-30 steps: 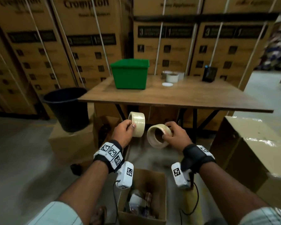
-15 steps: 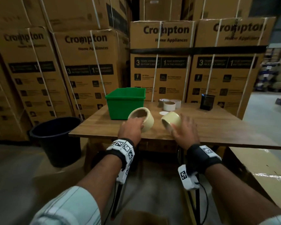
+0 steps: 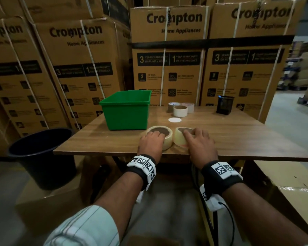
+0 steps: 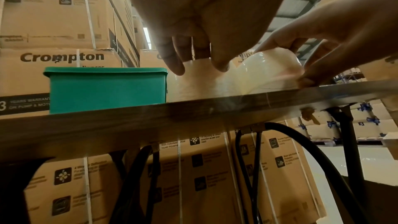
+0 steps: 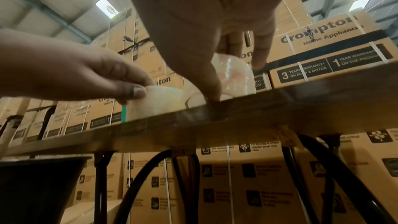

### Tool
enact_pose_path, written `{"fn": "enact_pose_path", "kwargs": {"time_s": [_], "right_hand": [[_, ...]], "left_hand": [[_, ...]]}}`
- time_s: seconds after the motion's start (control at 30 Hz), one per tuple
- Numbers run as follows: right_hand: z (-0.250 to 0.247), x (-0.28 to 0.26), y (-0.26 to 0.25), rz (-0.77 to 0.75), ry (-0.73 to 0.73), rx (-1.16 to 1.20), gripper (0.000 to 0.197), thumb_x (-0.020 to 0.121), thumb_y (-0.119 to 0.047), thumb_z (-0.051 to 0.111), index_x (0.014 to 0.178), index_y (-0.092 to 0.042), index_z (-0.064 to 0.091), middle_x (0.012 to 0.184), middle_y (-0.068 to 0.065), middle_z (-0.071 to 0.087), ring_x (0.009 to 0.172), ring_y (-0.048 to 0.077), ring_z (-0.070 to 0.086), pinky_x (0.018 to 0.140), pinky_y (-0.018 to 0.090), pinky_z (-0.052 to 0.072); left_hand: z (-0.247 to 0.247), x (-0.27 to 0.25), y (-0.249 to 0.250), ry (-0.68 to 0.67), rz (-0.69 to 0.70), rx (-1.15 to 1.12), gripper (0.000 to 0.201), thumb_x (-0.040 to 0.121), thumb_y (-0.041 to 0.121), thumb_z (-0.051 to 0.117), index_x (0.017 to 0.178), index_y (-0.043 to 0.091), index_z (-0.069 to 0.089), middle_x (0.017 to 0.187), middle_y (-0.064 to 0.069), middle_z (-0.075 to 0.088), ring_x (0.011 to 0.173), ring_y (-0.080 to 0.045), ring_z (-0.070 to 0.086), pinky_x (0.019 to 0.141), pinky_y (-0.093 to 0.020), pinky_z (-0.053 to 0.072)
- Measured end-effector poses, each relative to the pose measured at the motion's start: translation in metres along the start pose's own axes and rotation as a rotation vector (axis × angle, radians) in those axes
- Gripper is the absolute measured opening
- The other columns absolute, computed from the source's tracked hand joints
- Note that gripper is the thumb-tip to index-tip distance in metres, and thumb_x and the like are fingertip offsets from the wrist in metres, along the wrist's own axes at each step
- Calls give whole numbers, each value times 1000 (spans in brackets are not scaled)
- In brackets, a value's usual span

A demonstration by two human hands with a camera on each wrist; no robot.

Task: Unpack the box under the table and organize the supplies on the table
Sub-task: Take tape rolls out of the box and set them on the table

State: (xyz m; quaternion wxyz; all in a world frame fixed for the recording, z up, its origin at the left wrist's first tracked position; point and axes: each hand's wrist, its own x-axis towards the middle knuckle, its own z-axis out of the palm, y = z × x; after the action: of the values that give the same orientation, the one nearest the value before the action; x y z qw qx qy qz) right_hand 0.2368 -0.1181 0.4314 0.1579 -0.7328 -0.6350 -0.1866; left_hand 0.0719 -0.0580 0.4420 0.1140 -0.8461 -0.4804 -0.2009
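Two pale, translucent tape rolls lie flat, side by side and touching, near the tabletop's (image 3: 238,139) front edge: the left roll (image 3: 164,138) just in front of the green bin (image 3: 126,112), the right roll (image 3: 180,139) beside it, brown cores facing up

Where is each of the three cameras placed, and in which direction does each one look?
Head: on the head, looking forward and down at the table; both forearms show, left hand and right hand each on a tape roll.
Left wrist: below the table's edge, looking up past the left hand's fingers to the green bin.
Right wrist: also below the edge, looking up along the right hand.
Shared: both wrist views show both hands and the pale tape rolls.
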Motion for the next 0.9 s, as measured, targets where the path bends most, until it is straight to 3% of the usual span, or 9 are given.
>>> {"fn": "enact_pose_path", "kwargs": {"time_s": [0.07,0.13,0.27,0.37,0.47,0.73,0.9], "right_hand": [[-5,1,9,16,-47,10,67,85,-26,59,141,-36,24,129,10,38,117,30,39,90,47,47],[-11,1,19,49,-98,-28,56,87,-28,57,137,-33,34,128,12,39,116,31,39,90,47,48],[-13,7,39,131,-115,-59,41,89,-20,54,129,-27,49,127,12,40,117,33,39,88,44,51],[-15,17,47,165,-148,-19,36,89,-16,54,125,-23,53,126,11,42,117,32,41,86,44,52],[-13,27,53,151,-166,-7,37,86,-10,55,121,-19,57,123,12,43,115,33,43,87,45,52],[2,33,54,162,-139,28,41,87,-8,51,127,-16,49,129,12,38,117,34,40,87,45,51],[0,29,54,146,-245,43,70,82,-12,59,144,-13,25,144,11,28,129,33,32,100,45,45]], "left_hand": [[-1,6,7,-5,-2,-82,39,95,16,42,132,27,47,132,-1,54,120,-25,51,95,-38,43],[-1,11,15,-33,6,-144,45,93,9,43,134,27,46,135,-2,53,122,-25,50,97,-38,43],[7,22,29,-107,16,-233,61,83,-2,51,137,26,45,139,-2,50,129,-23,45,106,-40,41],[18,36,35,-216,57,-228,68,85,-3,51,145,23,32,153,-1,32,142,-21,28,116,-41,28],[28,51,38,-308,95,-157,70,90,3,48,150,22,19,160,-2,15,148,-23,12,119,-44,22],[37,52,39,-276,104,-193,71,90,5,47,151,19,14,161,-2,7,149,-24,4,120,-42,17],[18,43,40,-310,120,-59,71,96,33,45,152,25,3,161,-3,-1,149,-27,-1,120,-46,12]]}}
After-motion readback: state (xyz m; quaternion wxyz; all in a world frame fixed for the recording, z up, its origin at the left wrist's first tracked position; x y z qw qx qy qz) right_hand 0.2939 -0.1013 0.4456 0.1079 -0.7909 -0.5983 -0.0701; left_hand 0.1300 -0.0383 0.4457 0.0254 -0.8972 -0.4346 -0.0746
